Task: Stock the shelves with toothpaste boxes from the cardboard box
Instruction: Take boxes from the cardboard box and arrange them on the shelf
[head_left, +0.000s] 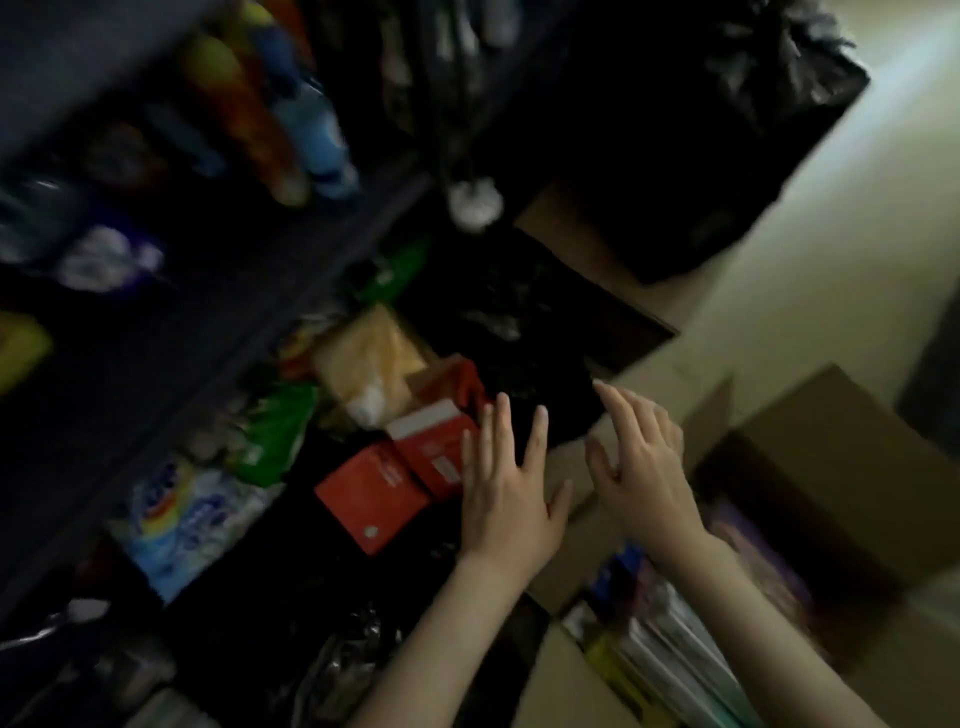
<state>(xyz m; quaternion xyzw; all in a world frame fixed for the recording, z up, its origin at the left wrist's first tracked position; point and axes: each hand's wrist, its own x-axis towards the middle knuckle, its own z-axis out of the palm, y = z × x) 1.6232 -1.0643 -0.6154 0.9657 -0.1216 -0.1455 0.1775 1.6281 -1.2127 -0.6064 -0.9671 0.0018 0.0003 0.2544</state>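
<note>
Both hands are out in the middle of the frame, everything dim and smeared. The left hand (506, 483) is flat, fingers straight and spread, holding nothing, its little-finger edge right against the red cartons (410, 462) that lie tipped at center; whether it actually touches them I cannot tell. The right hand (641, 467) hangs just beside it, fingers apart and loosely bent, empty too, over a brown flap. The cardboard box (563, 686) sits open at the lower right beneath the forearms, with long packs (670, 654) in purple, blue and yellow standing inside; print too blurred to read. The shelves (311, 249) run diagonally down the left side, bottles (311, 130) in the upper left, a green packet (275, 431) and a blue-and-white pack (192, 514) lower down. A black bag (675, 130) fills the upper right.
</note>
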